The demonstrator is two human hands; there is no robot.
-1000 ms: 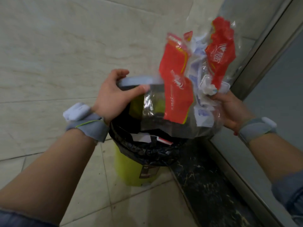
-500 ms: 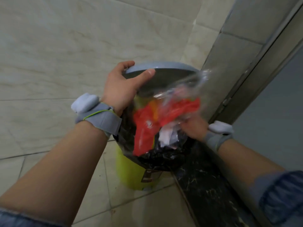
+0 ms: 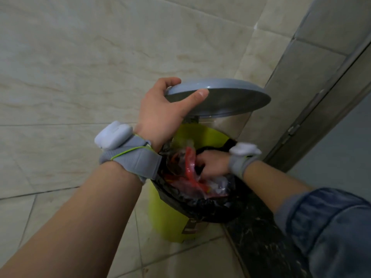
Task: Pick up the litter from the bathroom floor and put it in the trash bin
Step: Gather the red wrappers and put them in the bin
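A lime-green trash bin with a black liner stands in the corner of the tiled floor. Its grey lid is tilted up, and my left hand grips the lid's near edge, thumb underneath. My right hand is down inside the bin's mouth, fingers curled on a bundle of litter: clear plastic with red wrappers and white paper scraps. The bundle sits inside the liner. My left wrist covers part of the bin's rim.
Beige marble tiles cover the wall behind the bin. A dark stone threshold runs along the right, beside a metal door frame. Pale floor tiles lie in front of the bin.
My right hand has brought the litter bundle down from above the bin into the liner. My left hand has lifted the lid higher.
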